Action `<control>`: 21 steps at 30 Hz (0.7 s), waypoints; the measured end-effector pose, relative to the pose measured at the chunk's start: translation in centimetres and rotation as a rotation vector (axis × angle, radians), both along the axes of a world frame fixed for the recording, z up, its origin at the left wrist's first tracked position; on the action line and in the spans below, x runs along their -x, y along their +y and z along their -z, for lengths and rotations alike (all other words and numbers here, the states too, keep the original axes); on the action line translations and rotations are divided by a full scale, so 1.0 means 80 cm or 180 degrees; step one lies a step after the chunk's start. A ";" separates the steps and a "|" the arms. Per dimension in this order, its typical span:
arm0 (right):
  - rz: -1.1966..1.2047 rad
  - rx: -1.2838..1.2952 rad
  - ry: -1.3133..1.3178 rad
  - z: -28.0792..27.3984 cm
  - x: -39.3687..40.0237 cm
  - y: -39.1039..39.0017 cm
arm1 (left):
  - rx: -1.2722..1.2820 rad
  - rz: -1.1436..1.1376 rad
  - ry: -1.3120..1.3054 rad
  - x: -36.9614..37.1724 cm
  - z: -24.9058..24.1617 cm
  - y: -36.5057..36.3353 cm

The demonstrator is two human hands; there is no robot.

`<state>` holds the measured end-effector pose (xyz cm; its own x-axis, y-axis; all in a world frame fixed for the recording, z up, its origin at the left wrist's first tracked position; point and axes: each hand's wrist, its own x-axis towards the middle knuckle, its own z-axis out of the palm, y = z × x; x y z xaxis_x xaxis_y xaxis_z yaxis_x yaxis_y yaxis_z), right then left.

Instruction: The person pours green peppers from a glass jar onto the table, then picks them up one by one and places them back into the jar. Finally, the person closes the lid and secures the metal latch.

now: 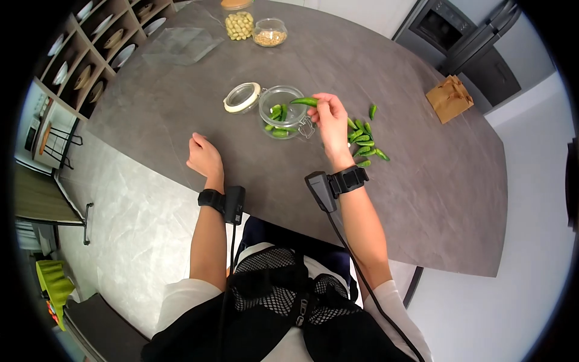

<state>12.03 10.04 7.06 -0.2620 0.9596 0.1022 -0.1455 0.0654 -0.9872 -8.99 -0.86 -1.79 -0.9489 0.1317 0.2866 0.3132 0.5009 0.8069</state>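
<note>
My right hand (332,123) pinches a green chili pepper (302,101) by one end, its other end reaching over the rim of a glass clip-top jar (263,116). Inside that jar lie several green chili peppers (278,113). The lid (228,103), with its pale ring, hangs flipped open on the jar's left, and the wire clasp (307,127) sticks out on the right. Just right of my right hand, more chili peppers (363,140) are scattered on the table. My left hand (204,157) is at the table's near-left edge with fingers curled in; nothing shows in it.
The grey table (422,181) has a curved edge. At its back stand a jar of pale nuts (239,25) and a small glass bowl of grains (269,36). A clear plastic bag (184,45) lies back left, a brown paper bag (449,99) at right. Cables run from both wristbands.
</note>
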 end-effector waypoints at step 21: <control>0.1123 -0.0431 -0.2416 0.060 -0.184 0.017 | 0.0046 -0.0026 0.0003 0.000 0.002 0.000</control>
<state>26.75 11.38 2.29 0.0065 0.9902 0.1396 0.6046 0.1073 -0.7893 -9.03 -0.87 -1.95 -0.9498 0.1280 0.2855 0.3097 0.5152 0.7992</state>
